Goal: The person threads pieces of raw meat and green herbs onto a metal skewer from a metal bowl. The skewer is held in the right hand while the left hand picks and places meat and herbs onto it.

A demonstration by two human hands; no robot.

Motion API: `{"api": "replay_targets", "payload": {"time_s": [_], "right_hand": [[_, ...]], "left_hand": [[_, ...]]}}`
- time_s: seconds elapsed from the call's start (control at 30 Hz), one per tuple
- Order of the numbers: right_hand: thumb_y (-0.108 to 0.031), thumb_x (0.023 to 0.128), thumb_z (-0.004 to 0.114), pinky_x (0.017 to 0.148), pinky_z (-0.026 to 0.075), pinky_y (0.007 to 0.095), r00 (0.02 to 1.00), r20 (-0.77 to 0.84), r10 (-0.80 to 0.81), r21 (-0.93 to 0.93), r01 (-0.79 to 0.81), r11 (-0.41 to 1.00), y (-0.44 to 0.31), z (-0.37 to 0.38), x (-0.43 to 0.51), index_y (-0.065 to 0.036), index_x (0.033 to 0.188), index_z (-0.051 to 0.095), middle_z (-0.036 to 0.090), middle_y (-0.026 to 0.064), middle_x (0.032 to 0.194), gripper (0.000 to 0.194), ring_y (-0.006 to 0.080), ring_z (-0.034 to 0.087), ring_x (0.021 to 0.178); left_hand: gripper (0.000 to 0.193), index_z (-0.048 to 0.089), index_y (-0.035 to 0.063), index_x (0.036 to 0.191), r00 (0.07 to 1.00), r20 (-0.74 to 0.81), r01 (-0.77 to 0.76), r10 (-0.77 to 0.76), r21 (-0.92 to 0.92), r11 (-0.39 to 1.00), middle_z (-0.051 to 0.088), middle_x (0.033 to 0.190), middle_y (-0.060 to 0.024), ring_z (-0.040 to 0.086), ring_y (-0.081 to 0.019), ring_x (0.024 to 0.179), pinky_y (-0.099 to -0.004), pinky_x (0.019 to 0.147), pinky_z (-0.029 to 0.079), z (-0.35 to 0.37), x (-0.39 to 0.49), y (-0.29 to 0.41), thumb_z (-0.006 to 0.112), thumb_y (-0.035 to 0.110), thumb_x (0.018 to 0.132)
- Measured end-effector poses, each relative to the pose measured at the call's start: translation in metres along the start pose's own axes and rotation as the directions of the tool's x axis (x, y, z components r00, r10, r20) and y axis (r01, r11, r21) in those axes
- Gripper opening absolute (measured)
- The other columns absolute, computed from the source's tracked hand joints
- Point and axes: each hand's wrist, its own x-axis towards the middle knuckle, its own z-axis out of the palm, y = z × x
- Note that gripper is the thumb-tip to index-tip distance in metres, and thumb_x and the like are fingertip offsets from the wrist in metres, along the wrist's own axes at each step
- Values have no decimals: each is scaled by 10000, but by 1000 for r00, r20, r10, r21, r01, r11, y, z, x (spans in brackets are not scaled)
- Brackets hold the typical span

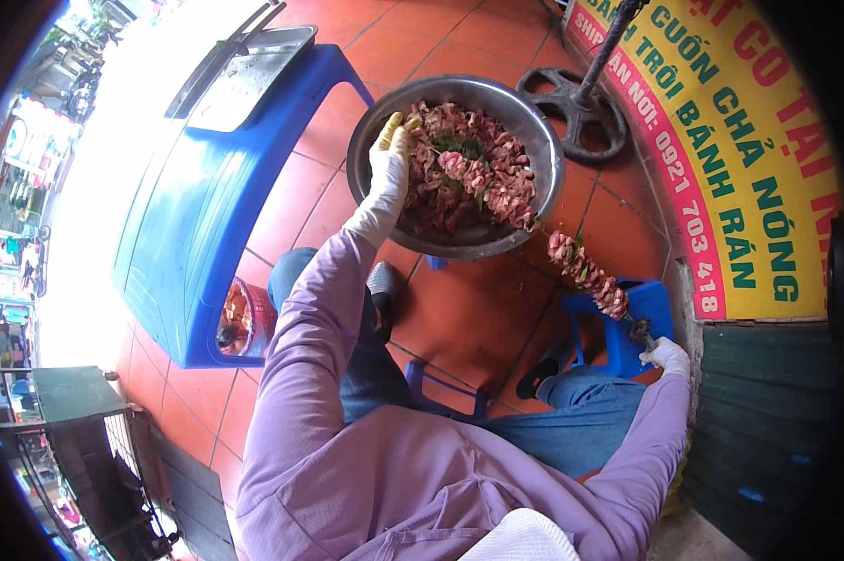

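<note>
A large steel bowl [457, 245] holds pieces of raw meat [429, 189] with some green leaves [464, 146]. My left hand [391, 165], in a pale glove with yellowed fingertips, reaches over the bowl's left side, its fingers at the meat near the skewer's tip. My gloved right hand [667, 357] grips the handle end of a long metal skewer [630, 319] at the lower right, beside a round dark guard. Threaded meat and leaves [586, 273] cover much of the skewer, which runs across the bowl's right rim. Whether my left fingers hold anything is not clear.
A blue plastic table [176, 210] on the left carries a metal tray [253, 77]. Beneath it stands a red-and-white basket [259, 315]. A blue stool [639, 308] is by my right hand. A black wheel-shaped base [576, 105] and a yellow sign [737, 140] lie beyond the bowl.
</note>
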Motion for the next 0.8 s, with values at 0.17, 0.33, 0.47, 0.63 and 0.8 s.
{"api": "replay_targets", "payload": {"time_s": [0.17,0.33,0.47,0.63,0.8], "right_hand": [[-214,728,772,582,453,318,999,-39,-8,32,10,999,-2,1,4,-5,978,609,669,71,766,364,146,559,623],[-203,731,764,604,455,327,1000,-24,-17,3,17,1000,1,0,9,-9,1034,572,665,76,791,408,154,563,646],[-185,740,762,560,435,309,1000,8,-22,26,21,999,8,2,10,-22,962,555,652,70,749,344,148,529,591],[-198,725,763,609,455,332,999,-25,-19,-10,19,1000,4,5,0,-15,1000,571,649,67,753,382,153,558,641],[-198,731,752,597,451,321,1000,27,9,50,-10,999,18,19,-13,-34,919,592,640,47,725,296,139,543,612]], "left_hand": [[294,496,21,1197,977,-122,150,-175,-187,971,623,1082,-140,597,-207,888,-349,810,477,0,15,-14,453,172,947],[269,536,-22,1020,921,139,385,-363,-452,805,606,941,-191,588,-304,848,-438,819,474,2,25,-28,399,194,935],[247,553,33,874,940,115,339,-320,-418,843,628,806,-139,601,-269,753,-358,711,496,24,15,-28,403,219,938],[183,588,44,974,878,146,478,-455,-256,840,602,874,-24,555,-123,742,-259,683,443,37,-17,-47,475,162,893],[295,568,45,1109,811,258,511,-526,128,850,603,1086,-74,571,-148,882,-293,713,462,26,-26,-47,471,69,831]]}}
